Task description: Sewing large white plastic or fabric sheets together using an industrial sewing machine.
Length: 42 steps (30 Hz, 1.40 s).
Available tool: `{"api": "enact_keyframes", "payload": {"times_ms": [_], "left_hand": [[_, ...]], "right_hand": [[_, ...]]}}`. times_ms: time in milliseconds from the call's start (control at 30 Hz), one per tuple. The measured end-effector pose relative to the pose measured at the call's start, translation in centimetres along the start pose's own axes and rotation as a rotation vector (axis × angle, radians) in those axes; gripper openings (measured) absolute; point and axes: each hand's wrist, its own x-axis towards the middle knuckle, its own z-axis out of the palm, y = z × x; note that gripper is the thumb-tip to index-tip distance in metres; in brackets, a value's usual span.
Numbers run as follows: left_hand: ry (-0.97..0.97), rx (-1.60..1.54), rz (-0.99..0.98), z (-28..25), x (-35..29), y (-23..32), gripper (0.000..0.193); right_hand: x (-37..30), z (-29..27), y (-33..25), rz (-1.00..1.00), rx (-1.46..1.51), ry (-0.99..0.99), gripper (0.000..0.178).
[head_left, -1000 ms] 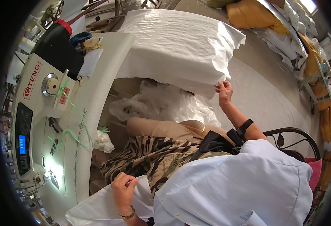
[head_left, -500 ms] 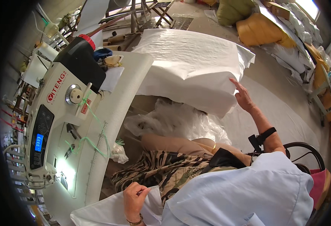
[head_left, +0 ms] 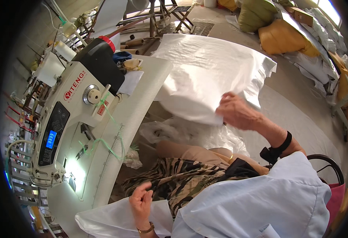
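At the near edge of a stack of white sheets [head_left: 217, 59], my right hand [head_left: 239, 113] has its fingers closed on the corner of the top sheet. That sheet's front edge is blurred by motion, as are the fingertips. My left hand [head_left: 141, 201] is raised over a white piece of cloth [head_left: 102, 220] that lies across my lap and the table's near end. Its fingers are loosely bent and apart, with nothing visible in them. Left of both hands stands a white sewing machine [head_left: 72, 107], its lamp lit over the needle area.
The machine's pale table [head_left: 142, 99] carries a ruler strip, green cord [head_left: 106, 144] and small tools. Crumpled clear plastic [head_left: 182, 129] lies below the sheets. Yellow and green sacks [head_left: 287, 35] are piled at the far right, and a folding stool [head_left: 182, 18] stands at the back.
My right hand has moved left and nearer from the stack's right side, drawing the sheet's edge with it. The left hand has risen slightly and its fingers have loosened. The view has shifted a little.
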Motion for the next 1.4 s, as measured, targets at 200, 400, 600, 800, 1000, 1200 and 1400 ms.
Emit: {"api": "enact_keyframes", "payload": {"times_ms": [200,400,600,800,1000,1200,1400], "left_hand": [[0.021,0.151,0.167,2.8,1.7,-0.9,0.084],[0.038,0.217,0.018,4.6,3.5,-0.6,0.087],[0.220,0.307,0.264,4.4,1.3,5.8,0.064],[0.459,0.508,0.311,0.1,-0.8,6.4,0.059],[0.863,0.810,0.200,1.8,-1.9,12.6,0.055],[1.245,1.149,0.010,6.2,4.5,19.2,0.051],[1.520,1.496,-0.168,-16.3,-22.4,16.6,0.047]], "right_hand": [[3.8,-2.8,-10.7,-0.523,0.840,-0.300,0.016],[4.0,-2.8,-16.9,-0.630,2.001,-0.970,0.038],[4.2,0.3,-23.2,-0.593,2.589,-1.129,0.026],[7.4,-0.3,-22.0,-0.417,2.626,-1.014,0.030],[12.8,5.3,-24.8,-0.444,2.224,-0.854,0.024],[13.8,13.4,-34.7,-0.580,1.697,-1.019,0.036],[6.3,18.3,-43.6,-0.777,1.600,-1.278,0.040]]}}
